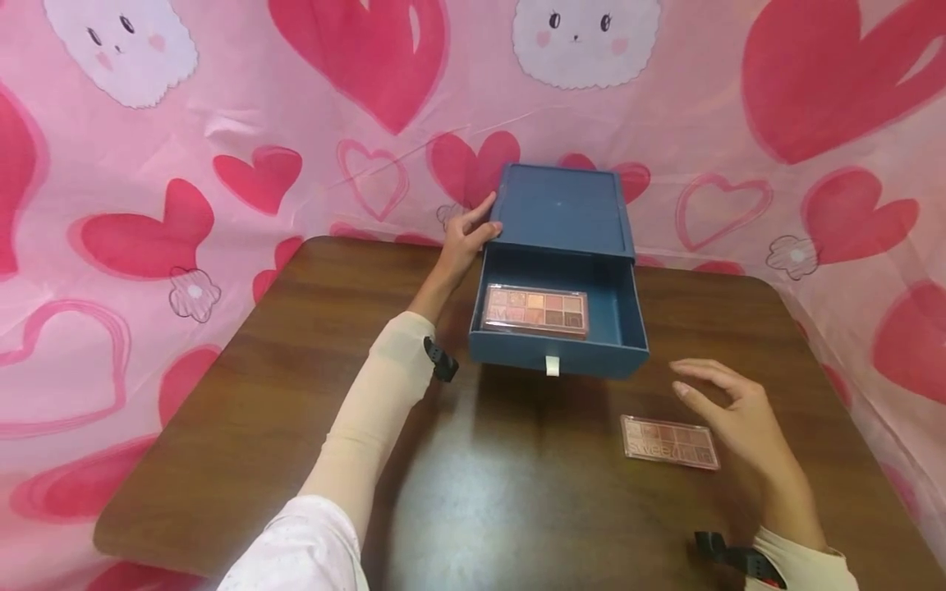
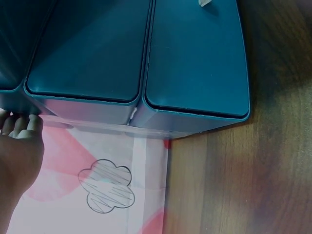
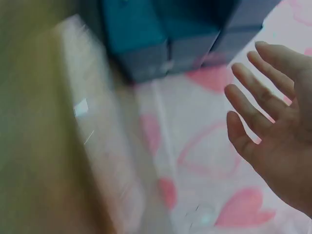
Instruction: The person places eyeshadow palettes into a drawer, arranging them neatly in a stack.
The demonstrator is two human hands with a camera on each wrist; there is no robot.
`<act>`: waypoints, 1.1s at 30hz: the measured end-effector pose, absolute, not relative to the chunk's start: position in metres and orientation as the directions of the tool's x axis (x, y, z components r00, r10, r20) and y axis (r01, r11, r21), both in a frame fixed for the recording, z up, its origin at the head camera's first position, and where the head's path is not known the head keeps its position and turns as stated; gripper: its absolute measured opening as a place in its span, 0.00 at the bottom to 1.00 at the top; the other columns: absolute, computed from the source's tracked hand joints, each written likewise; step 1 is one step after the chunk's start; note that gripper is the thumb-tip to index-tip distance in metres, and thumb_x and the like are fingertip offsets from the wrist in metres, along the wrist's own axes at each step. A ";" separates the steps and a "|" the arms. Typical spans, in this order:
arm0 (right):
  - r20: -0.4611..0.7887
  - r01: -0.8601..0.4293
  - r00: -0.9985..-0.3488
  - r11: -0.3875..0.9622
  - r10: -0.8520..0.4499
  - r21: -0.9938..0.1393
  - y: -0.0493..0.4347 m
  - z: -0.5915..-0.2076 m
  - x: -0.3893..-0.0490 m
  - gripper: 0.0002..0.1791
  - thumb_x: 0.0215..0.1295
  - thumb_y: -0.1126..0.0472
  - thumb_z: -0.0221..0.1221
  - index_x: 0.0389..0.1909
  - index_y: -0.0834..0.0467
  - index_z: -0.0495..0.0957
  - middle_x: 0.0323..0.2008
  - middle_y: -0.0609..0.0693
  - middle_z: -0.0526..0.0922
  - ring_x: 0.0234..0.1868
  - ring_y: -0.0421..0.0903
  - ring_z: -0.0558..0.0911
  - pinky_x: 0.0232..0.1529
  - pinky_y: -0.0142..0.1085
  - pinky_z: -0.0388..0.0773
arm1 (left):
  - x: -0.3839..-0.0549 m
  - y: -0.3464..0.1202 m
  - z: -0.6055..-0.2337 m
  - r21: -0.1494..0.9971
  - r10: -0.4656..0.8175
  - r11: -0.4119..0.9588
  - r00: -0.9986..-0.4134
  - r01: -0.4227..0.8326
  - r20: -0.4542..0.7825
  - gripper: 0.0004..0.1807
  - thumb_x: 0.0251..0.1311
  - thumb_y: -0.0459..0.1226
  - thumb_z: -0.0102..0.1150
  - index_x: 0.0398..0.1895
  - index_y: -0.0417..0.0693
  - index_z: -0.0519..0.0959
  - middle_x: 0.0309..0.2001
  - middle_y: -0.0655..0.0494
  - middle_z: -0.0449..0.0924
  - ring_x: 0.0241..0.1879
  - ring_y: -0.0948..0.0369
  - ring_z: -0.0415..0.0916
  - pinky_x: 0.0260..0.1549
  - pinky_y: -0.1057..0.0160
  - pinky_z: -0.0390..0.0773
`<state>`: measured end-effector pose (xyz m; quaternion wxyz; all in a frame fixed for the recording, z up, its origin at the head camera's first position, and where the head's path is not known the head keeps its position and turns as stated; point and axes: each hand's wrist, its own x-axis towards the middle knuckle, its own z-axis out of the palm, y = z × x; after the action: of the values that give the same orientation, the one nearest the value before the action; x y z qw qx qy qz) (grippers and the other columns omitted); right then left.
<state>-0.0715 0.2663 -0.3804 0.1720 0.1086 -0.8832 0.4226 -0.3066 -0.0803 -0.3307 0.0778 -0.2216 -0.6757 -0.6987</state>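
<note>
A blue drawer unit (image 1: 562, 209) stands on the table with its top drawer (image 1: 557, 353) pulled out. Inside the drawer, toward its left, lies an eyeshadow palette (image 1: 535, 310) with a clear lid. My left hand (image 1: 466, 238) rests against the unit's upper left side, fingers fairly straight; in the left wrist view its fingertips touch the side. My right hand (image 1: 742, 419) hovers beside a second eyeshadow palette (image 1: 668, 443) on the table, holding nothing. Its fingers are spread and loosely bent in the right wrist view, where a blurred pale slab (image 3: 105, 131) shows at the left.
Two closed drawer fronts (image 2: 195, 58) show below the pulled-out one. A white pull tab (image 1: 552, 366) sticks out of the open drawer's front. The brown wooden table (image 1: 310, 394) reaches back to a pink cloth (image 1: 296, 82) printed with hearts.
</note>
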 end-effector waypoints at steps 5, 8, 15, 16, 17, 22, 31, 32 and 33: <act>0.279 -0.236 -0.959 0.656 -0.040 -0.717 0.288 -0.407 -0.052 0.18 0.59 0.66 0.65 0.52 0.59 0.82 0.50 0.26 0.80 0.44 0.19 0.76 0.42 0.17 0.69 | -0.307 -0.079 -0.332 0.906 0.192 -0.083 -0.886 0.415 0.423 0.32 0.56 0.34 0.54 0.68 0.40 0.67 0.54 0.30 0.78 0.36 0.74 0.75 0.34 0.76 0.75; 0.267 -0.266 -0.959 0.640 -0.097 -0.721 0.297 -0.421 -0.047 0.22 0.56 0.68 0.66 0.53 0.65 0.79 0.52 0.22 0.76 0.46 0.18 0.75 0.42 0.14 0.70 | -0.307 -0.078 -0.331 0.907 0.187 -0.090 -0.888 0.411 0.420 0.32 0.56 0.34 0.54 0.68 0.40 0.67 0.51 0.28 0.79 0.35 0.75 0.76 0.37 0.76 0.76; 0.183 -0.277 -0.961 0.681 -0.208 -0.678 0.316 -0.440 -0.045 0.33 0.50 0.64 0.70 0.60 0.63 0.74 0.60 0.20 0.65 0.59 0.10 0.55 0.72 0.23 0.52 | -0.306 -0.079 -0.330 0.908 0.183 -0.132 -0.890 0.398 0.417 0.33 0.56 0.34 0.53 0.68 0.39 0.67 0.60 0.32 0.75 0.36 0.75 0.77 0.43 0.77 0.77; 0.156 -0.261 -0.964 0.684 -0.213 -0.681 0.317 -0.442 -0.043 0.35 0.50 0.63 0.70 0.62 0.63 0.73 0.61 0.19 0.63 0.59 0.10 0.53 0.77 0.36 0.52 | -0.306 -0.079 -0.330 0.909 0.185 -0.133 -0.891 0.395 0.414 0.33 0.56 0.34 0.54 0.68 0.39 0.67 0.61 0.33 0.75 0.35 0.75 0.77 0.42 0.77 0.77; 0.138 -0.249 -0.967 0.694 -0.213 -0.676 0.318 -0.444 -0.043 0.36 0.50 0.62 0.71 0.63 0.62 0.72 0.61 0.19 0.62 0.58 0.10 0.51 0.75 0.51 0.55 | -0.307 -0.079 -0.331 0.910 0.187 -0.133 -0.892 0.393 0.412 0.33 0.56 0.33 0.54 0.68 0.39 0.67 0.62 0.33 0.74 0.35 0.75 0.77 0.41 0.77 0.77; 0.136 -0.246 -0.968 0.713 -0.209 -0.657 0.320 -0.451 -0.040 0.37 0.46 0.61 0.73 0.62 0.61 0.74 0.59 0.25 0.68 0.57 0.11 0.53 0.71 0.33 0.59 | -0.306 -0.078 -0.333 0.913 0.192 -0.132 -0.894 0.386 0.406 0.33 0.56 0.34 0.54 0.68 0.40 0.67 0.60 0.31 0.75 0.36 0.74 0.77 0.40 0.76 0.78; 0.173 -0.306 -0.951 0.695 -0.257 -0.650 0.323 -0.453 -0.041 0.33 0.46 0.64 0.73 0.58 0.60 0.77 0.54 0.28 0.71 0.55 0.12 0.60 0.50 0.08 0.53 | -0.305 -0.079 -0.332 0.907 0.183 -0.115 -0.888 0.406 0.421 0.32 0.57 0.34 0.53 0.68 0.40 0.67 0.57 0.30 0.76 0.38 0.75 0.76 0.45 0.76 0.76; 0.178 -0.314 -0.948 0.689 -0.264 -0.653 0.323 -0.453 -0.041 0.33 0.46 0.64 0.73 0.58 0.61 0.77 0.54 0.28 0.71 0.55 0.12 0.61 0.50 0.08 0.53 | -0.305 -0.079 -0.332 0.907 0.185 -0.118 -0.888 0.405 0.421 0.32 0.57 0.34 0.53 0.68 0.40 0.67 0.58 0.30 0.76 0.38 0.74 0.77 0.45 0.76 0.76; 0.187 -0.323 -0.945 0.683 -0.268 -0.655 0.323 -0.454 -0.042 0.33 0.46 0.65 0.73 0.57 0.62 0.77 0.54 0.28 0.71 0.55 0.13 0.62 0.51 0.08 0.53 | -0.305 -0.079 -0.332 0.908 0.187 -0.122 -0.889 0.401 0.418 0.32 0.57 0.33 0.53 0.68 0.40 0.67 0.58 0.30 0.76 0.38 0.74 0.77 0.45 0.76 0.77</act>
<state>-0.0416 0.3228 -0.4536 0.0378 0.1611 -0.9166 0.3638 -0.3052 -0.0787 -0.3319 0.0749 -0.2233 -0.6582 -0.7151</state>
